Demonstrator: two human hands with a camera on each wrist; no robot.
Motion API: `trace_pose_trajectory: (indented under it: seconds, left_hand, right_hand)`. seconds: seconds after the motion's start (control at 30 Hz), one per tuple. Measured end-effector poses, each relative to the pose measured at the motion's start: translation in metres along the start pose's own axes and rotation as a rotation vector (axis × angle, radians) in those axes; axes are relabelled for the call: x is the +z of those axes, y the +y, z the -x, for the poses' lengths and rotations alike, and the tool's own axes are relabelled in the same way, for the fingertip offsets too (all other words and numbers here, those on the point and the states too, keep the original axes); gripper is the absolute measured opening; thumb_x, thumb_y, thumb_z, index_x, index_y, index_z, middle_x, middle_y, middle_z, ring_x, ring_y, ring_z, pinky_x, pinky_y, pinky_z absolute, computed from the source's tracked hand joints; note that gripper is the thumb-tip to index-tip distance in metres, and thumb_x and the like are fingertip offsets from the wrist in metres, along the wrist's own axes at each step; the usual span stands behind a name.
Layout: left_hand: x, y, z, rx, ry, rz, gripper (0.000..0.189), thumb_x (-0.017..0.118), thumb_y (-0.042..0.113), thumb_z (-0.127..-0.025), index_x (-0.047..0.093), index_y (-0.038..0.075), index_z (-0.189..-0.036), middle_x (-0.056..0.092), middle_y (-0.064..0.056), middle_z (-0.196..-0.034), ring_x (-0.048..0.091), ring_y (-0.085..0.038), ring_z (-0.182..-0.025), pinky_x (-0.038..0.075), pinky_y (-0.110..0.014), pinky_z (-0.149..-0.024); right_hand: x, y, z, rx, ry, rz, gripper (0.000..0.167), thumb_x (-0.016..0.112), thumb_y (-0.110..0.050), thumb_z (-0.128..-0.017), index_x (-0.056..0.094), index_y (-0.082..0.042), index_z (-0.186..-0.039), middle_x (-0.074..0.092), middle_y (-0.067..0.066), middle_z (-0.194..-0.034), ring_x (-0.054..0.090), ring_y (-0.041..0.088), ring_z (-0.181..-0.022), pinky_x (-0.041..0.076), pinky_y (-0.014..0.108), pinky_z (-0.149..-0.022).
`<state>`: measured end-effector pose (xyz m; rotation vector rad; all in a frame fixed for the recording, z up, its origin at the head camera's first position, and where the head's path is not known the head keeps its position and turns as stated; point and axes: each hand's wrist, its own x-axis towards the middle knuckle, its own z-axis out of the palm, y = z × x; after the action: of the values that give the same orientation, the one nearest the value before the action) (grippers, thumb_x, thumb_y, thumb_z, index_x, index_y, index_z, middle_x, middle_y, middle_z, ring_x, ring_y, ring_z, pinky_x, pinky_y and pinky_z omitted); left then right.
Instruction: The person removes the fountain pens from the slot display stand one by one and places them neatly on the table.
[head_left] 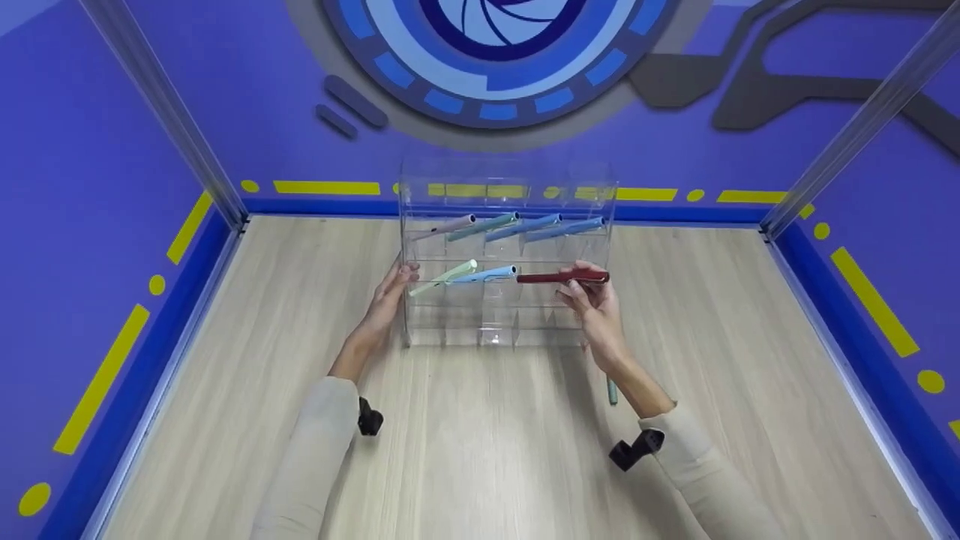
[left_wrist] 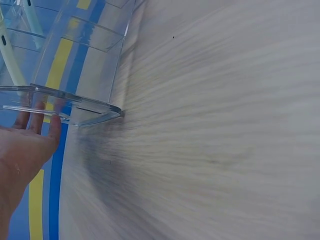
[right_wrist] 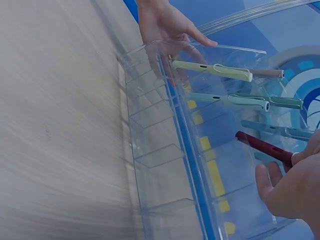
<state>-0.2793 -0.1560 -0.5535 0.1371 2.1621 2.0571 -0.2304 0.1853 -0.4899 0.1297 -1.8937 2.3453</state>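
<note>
A clear acrylic pen rack (head_left: pixel 461 337) with stepped compartments stands on the table. My left hand (head_left: pixel 381 307) rests its extended fingers against the rack's left side panel, with the thumb apart from them in the right wrist view. In my right hand (head_left: pixel 600 319) a dark red pen (head_left: pixel 544 277) is pinched near its right end, held almost level in front of the rack's lower right compartments. To its left, a pale green pen (head_left: pixel 442 279) and a light blue pen (head_left: pixel 484 275) lean in the same row. Behind, the upper row holds a pinkish-grey pen (head_left: pixel 448 226), a green pen (head_left: pixel 482 227) and two blue pens.
Partly hidden by my right forearm, a green pen (head_left: pixel 613 393) lies on the wooden table (head_left: pixel 465 457). Blue panels (head_left: pixel 187 135) with yellow marks surround the table on the left, back and right. Metal posts (head_left: pixel 161 105) rise at the back corners.
</note>
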Motion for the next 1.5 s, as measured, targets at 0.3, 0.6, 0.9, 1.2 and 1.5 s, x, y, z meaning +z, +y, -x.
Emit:
trace_pose_trajectory:
  seconds: [0.3, 0.6, 0.9, 1.2, 1.5]
  left_hand:
    - [-0.002, 0.001, 0.002, -0.001, 0.005, -0.01, 0.058, 0.026, 0.045, -0.112, 0.033, 0.01, -0.158, 0.034, -0.021, -0.162, 0.023, -0.032, -0.156, 0.005, -0.053, -0.13]
    - [-0.003, 0.001, 0.001, 0.003, -0.026, -0.006, 0.059, 0.023, 0.044, -0.113, 0.026, 0.009, -0.161, 0.03, -0.022, -0.164, 0.021, -0.032, -0.157, 0.003, -0.05, -0.131]
    - [-0.001, 0.005, 0.003, -0.008, -0.029, -0.021, 0.061, 0.023, 0.047, -0.112, 0.027, 0.012, -0.161, 0.03, -0.019, -0.165, 0.015, -0.032, -0.159, 0.004, -0.052, -0.131]
    - [-0.008, 0.0, 0.008, -0.014, -0.005, -0.014, 0.062, 0.026, 0.048, -0.112, 0.023, 0.013, -0.163, 0.032, -0.019, -0.164, 0.017, -0.03, -0.159, 0.001, -0.053, -0.13]
    - [-0.004, 0.002, 0.0, -0.005, -0.017, -0.002, 0.06, 0.028, 0.045, -0.112, 0.024, 0.012, -0.163, 0.034, -0.019, -0.162, 0.02, -0.03, -0.157, 0.004, -0.051, -0.131]
  right_hand:
    - [-0.019, -0.014, 0.005, -0.005, 0.017, -0.022, 0.041, 0.045, -0.001, -0.107, 0.036, 0.001, -0.147, 0.056, 0.015, -0.132, 0.067, 0.011, -0.114, 0.056, 0.034, -0.102]
    - [-0.045, -0.024, 0.016, -0.007, -0.026, 0.028, 0.042, 0.044, -0.011, -0.11, 0.036, -0.006, -0.151, 0.054, 0.004, -0.121, 0.064, 0.013, -0.113, 0.059, 0.031, -0.096]
    - [-0.08, -0.024, 0.023, 0.027, -0.02, 0.151, 0.052, 0.043, -0.02, -0.111, 0.03, -0.01, -0.159, 0.051, -0.002, -0.11, 0.06, 0.011, -0.104, 0.061, 0.028, -0.087]
    - [-0.101, -0.021, 0.025, 0.145, -0.003, 0.232, 0.052, 0.055, -0.017, -0.107, 0.039, -0.007, -0.155, 0.056, -0.005, -0.103, 0.064, 0.009, -0.092, 0.062, 0.027, -0.076]
    - [-0.123, -0.018, 0.026, 0.27, -0.036, 0.327, 0.058, 0.057, -0.015, -0.106, 0.034, -0.011, -0.159, 0.056, -0.005, -0.106, 0.063, 0.005, -0.093, 0.062, 0.025, -0.08]
